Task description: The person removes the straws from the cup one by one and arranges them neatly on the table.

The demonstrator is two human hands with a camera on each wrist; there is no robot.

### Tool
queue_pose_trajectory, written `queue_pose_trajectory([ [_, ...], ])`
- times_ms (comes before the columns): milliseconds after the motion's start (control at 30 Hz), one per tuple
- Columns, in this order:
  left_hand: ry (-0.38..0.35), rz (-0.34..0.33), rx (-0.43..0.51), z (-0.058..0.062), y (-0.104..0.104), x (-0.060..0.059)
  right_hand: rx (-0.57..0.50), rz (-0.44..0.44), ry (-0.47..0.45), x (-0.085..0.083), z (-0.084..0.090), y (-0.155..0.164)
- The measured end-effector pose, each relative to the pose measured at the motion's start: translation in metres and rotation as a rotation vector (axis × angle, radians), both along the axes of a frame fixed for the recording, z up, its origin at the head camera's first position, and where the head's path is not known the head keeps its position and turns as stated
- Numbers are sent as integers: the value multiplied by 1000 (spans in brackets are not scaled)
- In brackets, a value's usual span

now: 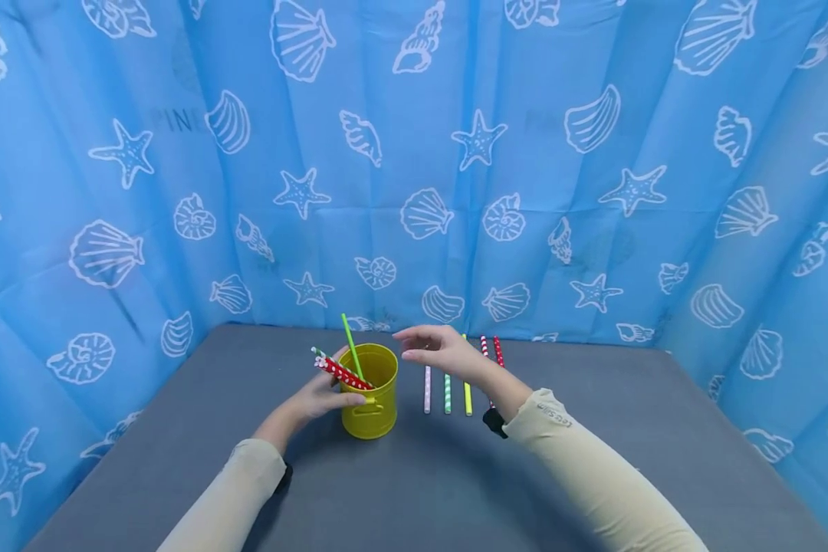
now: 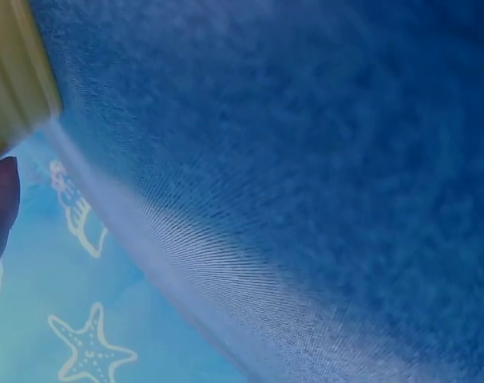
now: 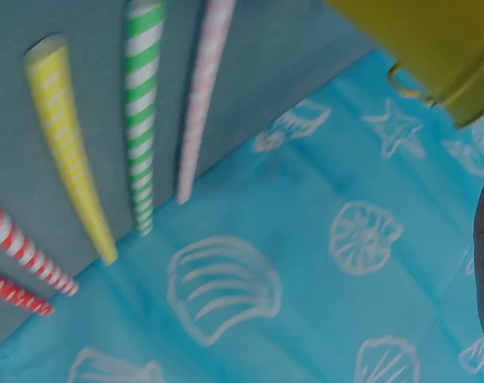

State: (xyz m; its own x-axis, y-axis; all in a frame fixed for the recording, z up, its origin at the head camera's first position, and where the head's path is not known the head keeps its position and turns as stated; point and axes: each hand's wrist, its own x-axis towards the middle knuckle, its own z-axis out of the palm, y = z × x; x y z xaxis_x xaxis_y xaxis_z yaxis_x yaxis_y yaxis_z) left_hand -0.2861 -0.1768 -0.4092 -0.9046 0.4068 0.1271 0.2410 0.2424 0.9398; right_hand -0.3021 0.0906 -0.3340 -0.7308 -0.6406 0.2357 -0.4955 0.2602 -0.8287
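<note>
My left hand (image 1: 317,397) grips a yellow metal bucket (image 1: 372,423) by its left side, thumb across the front near a small handle and fingers round the back. Leaning in the bucket are a bright green straw (image 1: 349,337), red straws with white dots (image 1: 345,374) and a green-striped one. To the right of the bucket's rim hovers my right hand (image 1: 448,354), fingers loosely bent, holding nothing. Beyond its wrist lie paper straws in a row: pale pink (image 3: 202,104), green-and-white striped (image 3: 140,112), yellow (image 3: 70,148), red-and-white striped (image 3: 22,249) and red dotted (image 3: 14,292).
The grey tabletop (image 1: 414,491) runs back to a blue curtain (image 1: 400,169) printed with white shells and starfish. The curtain hangs behind the table and along both sides. A dark band (image 1: 494,422) sits at my right wrist.
</note>
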Motion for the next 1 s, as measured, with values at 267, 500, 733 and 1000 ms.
queue_pose_trajectory([
  [267, -13, 14, -3, -3, 2, 0, 10, 93, 52, 5, -9, -37],
  [500, 11, -3, -8, -3, -1, -2, 3, 90, 46, 9, -14, -62],
  [733, 28, -10, -49, -3, -2, -3, 25, 49, 63, 13, -20, -77],
  [1000, 23, -17, -33, -4, -2, -3, 12, 15, 76, 15, -23, -85],
])
